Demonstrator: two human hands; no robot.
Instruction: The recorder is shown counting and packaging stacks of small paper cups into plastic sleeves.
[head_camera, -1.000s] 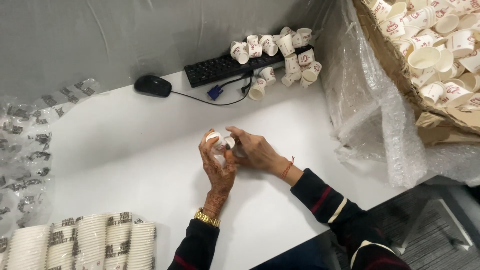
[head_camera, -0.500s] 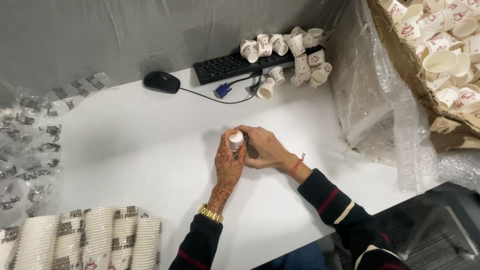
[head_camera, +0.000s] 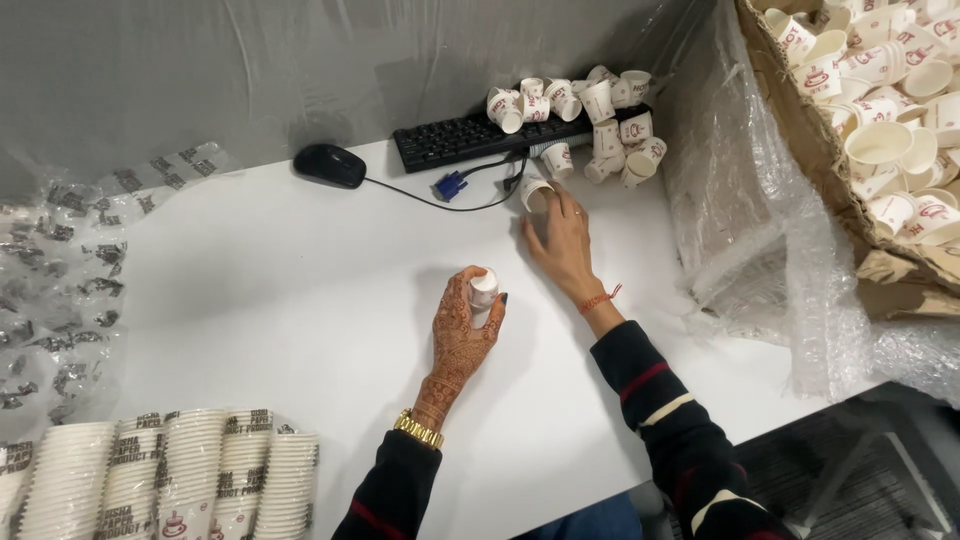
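Observation:
My left hand is closed around a small white paper cup, held bottom-up just above the white table. My right hand stretches forward, its fingertips on a loose paper cup lying on its side near the keyboard. Just behind that cup, a heap of similar printed paper cups lies on and beside the black keyboard.
A black mouse with its cable sits at the back left. Stacked cup sleeves lie at the near left, crumpled plastic wrap on the far left. A cardboard box full of cups and bubble wrap stand to the right.
My right hand left the cup held by my left hand and reached forward to a loose cup by the keyboard. My left hand keeps its cup.

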